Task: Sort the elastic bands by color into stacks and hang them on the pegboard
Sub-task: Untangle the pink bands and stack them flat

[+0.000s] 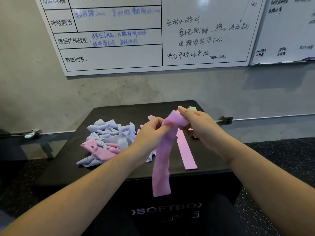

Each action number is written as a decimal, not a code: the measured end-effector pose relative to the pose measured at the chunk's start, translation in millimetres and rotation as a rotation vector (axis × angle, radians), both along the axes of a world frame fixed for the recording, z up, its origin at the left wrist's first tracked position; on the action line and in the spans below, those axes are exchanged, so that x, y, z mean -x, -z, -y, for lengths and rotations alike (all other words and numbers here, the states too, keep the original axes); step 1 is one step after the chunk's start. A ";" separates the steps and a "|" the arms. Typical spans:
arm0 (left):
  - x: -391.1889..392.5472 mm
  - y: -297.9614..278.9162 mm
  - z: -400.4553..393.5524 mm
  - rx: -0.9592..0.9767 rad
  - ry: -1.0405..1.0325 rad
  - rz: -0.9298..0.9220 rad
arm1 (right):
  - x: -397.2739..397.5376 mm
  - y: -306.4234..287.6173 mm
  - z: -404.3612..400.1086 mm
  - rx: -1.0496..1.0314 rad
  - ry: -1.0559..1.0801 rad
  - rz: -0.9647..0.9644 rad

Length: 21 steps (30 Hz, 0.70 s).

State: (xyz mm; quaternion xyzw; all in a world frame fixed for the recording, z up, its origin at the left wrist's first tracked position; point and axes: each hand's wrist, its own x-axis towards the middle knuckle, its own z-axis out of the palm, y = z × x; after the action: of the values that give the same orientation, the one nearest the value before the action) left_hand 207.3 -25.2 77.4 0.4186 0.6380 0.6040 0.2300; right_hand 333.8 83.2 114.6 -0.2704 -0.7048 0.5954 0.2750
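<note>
Two hands work above a black padded worktop (170, 106). The left hand (150, 132) and the right hand (199, 126) both pinch the top of one pink fabric elastic band (162, 160), fingers curled round it; the band hangs down from them over the near edge of the worktop. One flat pink elastic band (185, 150) lies straight on the worktop, just right of the hanging one. To the left lies one tangled heap of lavender and pink elastic bands (109, 138); the number in it cannot be counted. A pale green band (192, 108) shows at the far edge behind the right hand. Two whiteboards hang on the far wall, a large whiteboard (136, 53) and a smaller whiteboard (286, 31) to its right.
</note>
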 end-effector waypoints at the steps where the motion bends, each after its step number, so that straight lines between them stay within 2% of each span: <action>1: -1.2 1.8 1.8 0.007 0.002 0.052 | -2.1 -0.8 2.8 0.033 -0.014 -0.031; 4: -3.0 3.2 5.5 0.021 -0.023 0.120 | -10.5 -3.4 12.6 0.116 -0.074 -0.139; 8: -8.5 -0.4 12.2 -0.053 -0.011 0.282 | -20.9 1.5 21.5 -0.036 -0.108 -0.184; 16: -10.8 0.9 23.8 -0.024 -0.017 0.160 | -31.8 11.9 29.1 -0.318 -0.054 -0.097; 21: -11.5 8.9 29.3 -0.030 -0.029 0.082 | -34.5 24.0 28.6 -0.352 -0.056 -0.123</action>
State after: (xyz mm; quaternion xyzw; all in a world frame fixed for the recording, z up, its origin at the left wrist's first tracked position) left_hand 218.8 -54.5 68.5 0.3876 0.6250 0.6333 0.2410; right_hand 368.3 54.6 90.6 -0.1616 -0.7873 0.4857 0.3437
